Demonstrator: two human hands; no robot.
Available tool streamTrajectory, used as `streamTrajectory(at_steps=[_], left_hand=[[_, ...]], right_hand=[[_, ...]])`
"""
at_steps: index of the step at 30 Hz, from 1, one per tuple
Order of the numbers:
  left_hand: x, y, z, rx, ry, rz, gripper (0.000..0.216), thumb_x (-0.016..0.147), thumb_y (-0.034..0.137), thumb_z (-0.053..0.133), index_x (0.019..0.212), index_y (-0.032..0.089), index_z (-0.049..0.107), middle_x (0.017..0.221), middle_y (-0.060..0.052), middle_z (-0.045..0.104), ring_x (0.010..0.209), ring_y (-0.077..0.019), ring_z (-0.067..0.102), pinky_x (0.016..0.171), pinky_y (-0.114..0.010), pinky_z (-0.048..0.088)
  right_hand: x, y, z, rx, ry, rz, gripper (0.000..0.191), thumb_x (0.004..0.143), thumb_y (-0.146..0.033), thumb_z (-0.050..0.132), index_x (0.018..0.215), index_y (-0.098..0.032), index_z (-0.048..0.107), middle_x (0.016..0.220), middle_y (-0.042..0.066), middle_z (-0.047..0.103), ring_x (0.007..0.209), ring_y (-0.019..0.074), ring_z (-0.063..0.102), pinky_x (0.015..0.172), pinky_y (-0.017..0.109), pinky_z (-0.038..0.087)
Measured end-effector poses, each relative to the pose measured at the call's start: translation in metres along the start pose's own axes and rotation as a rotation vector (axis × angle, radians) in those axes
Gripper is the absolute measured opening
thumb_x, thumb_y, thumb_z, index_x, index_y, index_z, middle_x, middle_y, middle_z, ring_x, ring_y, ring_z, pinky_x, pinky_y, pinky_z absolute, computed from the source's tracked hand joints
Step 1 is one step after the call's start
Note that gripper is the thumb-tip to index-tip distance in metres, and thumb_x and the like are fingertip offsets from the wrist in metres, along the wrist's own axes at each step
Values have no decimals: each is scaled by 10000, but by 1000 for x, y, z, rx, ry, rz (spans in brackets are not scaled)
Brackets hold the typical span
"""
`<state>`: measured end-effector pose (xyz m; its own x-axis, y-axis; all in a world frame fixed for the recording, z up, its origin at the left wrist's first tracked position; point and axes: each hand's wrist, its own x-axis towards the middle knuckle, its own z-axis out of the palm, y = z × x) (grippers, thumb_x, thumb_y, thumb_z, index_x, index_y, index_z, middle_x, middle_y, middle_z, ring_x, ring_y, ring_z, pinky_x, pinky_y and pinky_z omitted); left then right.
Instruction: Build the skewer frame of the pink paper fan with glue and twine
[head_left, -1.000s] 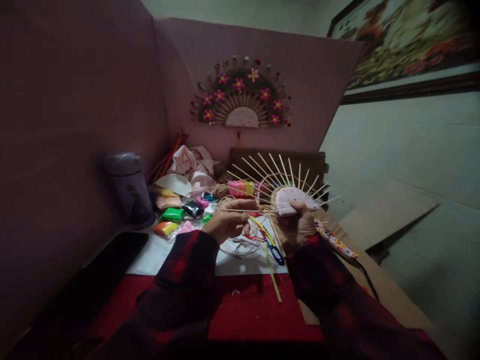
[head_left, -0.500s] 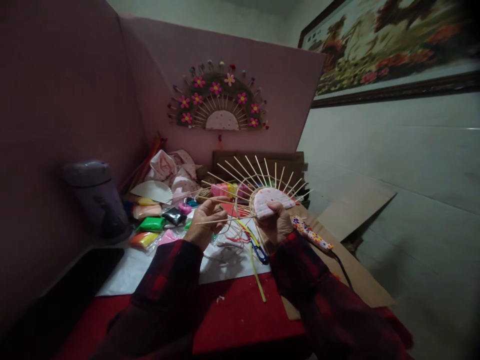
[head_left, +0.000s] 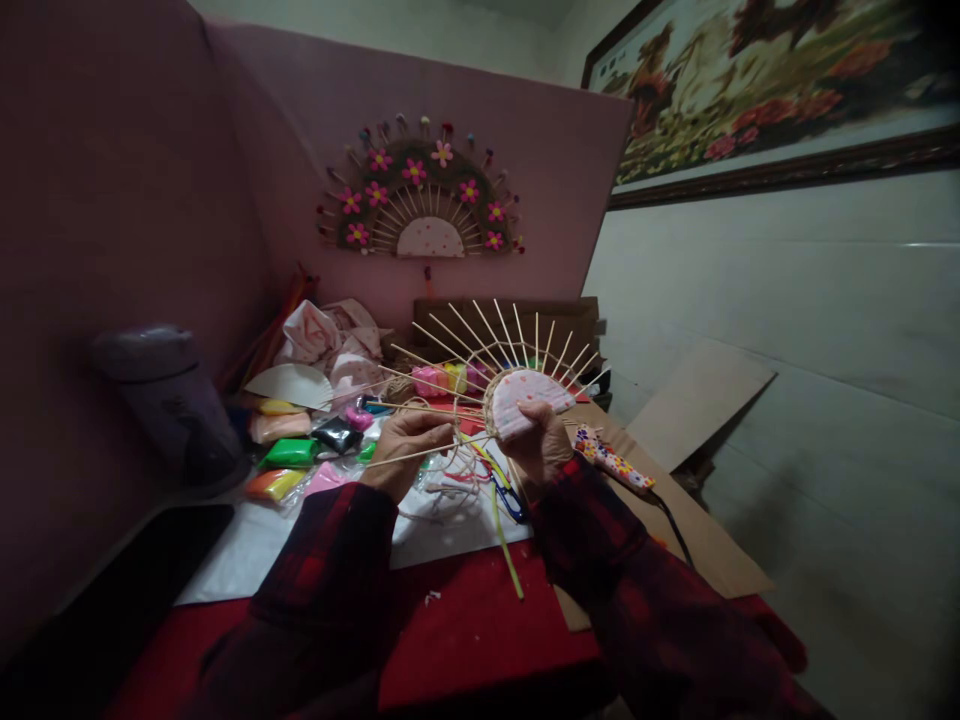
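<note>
My right hand point(head_left: 544, 452) grips a half-round fan frame point(head_left: 529, 392) by its pale, dotted, cloth-covered base, the thumb lying on the front. Thin wooden sticks spread out from the base like rays, with cord woven close around its edge. At the frame's left side, my left hand point(head_left: 409, 447) has its fingertips pinched together on a thin cord beside the lowest sticks. One stick crosses in front of that hand. Below the frame lie blue-handled scissors point(head_left: 511, 500) and a yellow-green strip point(head_left: 505, 545) on white paper.
Packets of coloured clay point(head_left: 290, 453), a white paper fan point(head_left: 291, 385) and bunched cloth point(head_left: 334, 340) lie at left, near a tumbler point(head_left: 169, 405). A flower-patterned glue gun point(head_left: 615, 462) rests on cardboard at right. A finished decorated fan point(head_left: 431, 235) hangs behind.
My left hand has turned, and its fingers have drawn closer together at the cord. The fan frame stays in my right hand. The whole view has shifted slightly.
</note>
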<state>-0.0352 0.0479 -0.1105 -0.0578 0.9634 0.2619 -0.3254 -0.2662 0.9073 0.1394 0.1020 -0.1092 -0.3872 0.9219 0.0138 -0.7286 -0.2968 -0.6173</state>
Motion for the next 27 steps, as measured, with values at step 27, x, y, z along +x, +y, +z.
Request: streamTrajectory(at_steps=[27], left_hand=[[5,-1,-7,177,-23,154,116,536,204,794,621,170,723,689,-25,612,694,-128,558,652,-258,441]], right_hand=[[7,1,-11,-7,-47,-5,212,614,-118,664,778,-179,544,609,-21,582,478,81,528,355,161,430]])
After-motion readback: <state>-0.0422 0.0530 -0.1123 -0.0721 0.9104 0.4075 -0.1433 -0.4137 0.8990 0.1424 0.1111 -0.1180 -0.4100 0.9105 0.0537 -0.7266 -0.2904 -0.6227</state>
